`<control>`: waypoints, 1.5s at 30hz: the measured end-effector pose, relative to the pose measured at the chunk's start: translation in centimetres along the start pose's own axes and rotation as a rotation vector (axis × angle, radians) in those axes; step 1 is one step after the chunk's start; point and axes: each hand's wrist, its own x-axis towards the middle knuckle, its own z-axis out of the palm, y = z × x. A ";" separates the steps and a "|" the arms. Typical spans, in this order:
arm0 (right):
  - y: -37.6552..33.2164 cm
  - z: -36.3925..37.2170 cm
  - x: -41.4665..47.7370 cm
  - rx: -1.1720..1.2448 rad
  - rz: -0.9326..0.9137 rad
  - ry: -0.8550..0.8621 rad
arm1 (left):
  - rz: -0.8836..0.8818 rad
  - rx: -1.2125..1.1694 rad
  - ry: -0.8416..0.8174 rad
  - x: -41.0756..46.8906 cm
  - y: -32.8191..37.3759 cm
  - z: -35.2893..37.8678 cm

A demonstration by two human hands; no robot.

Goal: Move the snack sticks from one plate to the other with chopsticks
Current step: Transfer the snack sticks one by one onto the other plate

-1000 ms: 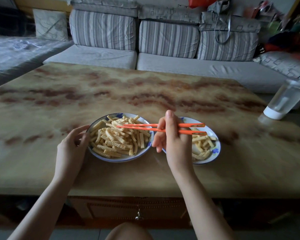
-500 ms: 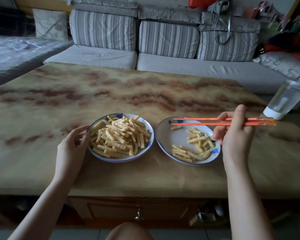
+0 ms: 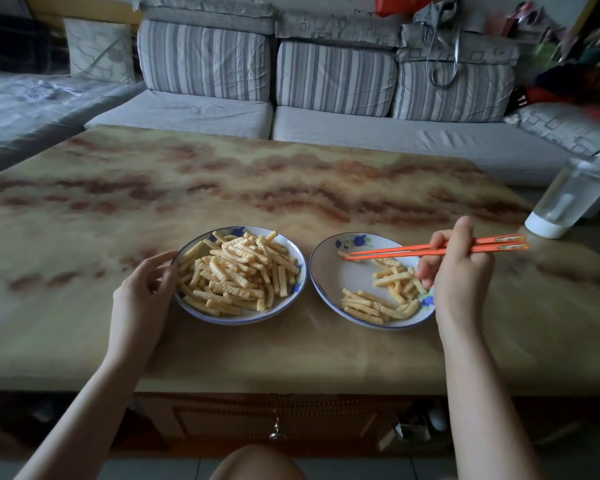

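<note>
Two white plates with blue rims sit side by side on the table. The left plate [image 3: 300, 271] carries a tall heap of ridged yellow snack sticks [image 3: 238, 271]. The right plate [image 3: 326, 275] holds a smaller scatter of snack sticks [image 3: 381, 303] along its near and right side. My right hand [image 3: 459, 268] grips a pair of orange chopsticks [image 3: 413, 250], whose tips lie over the far left of the right plate beside a single stick [image 3: 343, 254]. My left hand [image 3: 142, 292] curls against the left plate's left rim, fingertips touching it.
A clear water bottle [image 3: 568, 199] with a white base stands at the table's right edge. Behind the marbled table [image 3: 291, 188] runs a grey striped sofa [image 3: 326, 126]. A drawer knob [image 3: 275, 434] shows under the near edge, and my knee [image 3: 257, 464] is at the bottom.
My right hand carried the chopsticks from the left plate's heap rightward over the right plate, then tipped them down toward the plate's far left. The left hand stayed at the left plate's rim.
</note>
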 end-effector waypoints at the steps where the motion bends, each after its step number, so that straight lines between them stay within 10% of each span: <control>1: -0.2 0.0 -0.2 0.017 0.001 0.010 | -0.002 0.000 0.001 0.0 0.0 0.0; 28: -2.1 2.9 -6.2 0.140 0.090 -0.504 | -0.003 0.005 0.001 0.0 0.2 0.1; 45: -1.8 -3.1 -1.2 -0.050 -0.127 0.029 | -0.007 -0.013 -0.004 0.0 0.1 0.1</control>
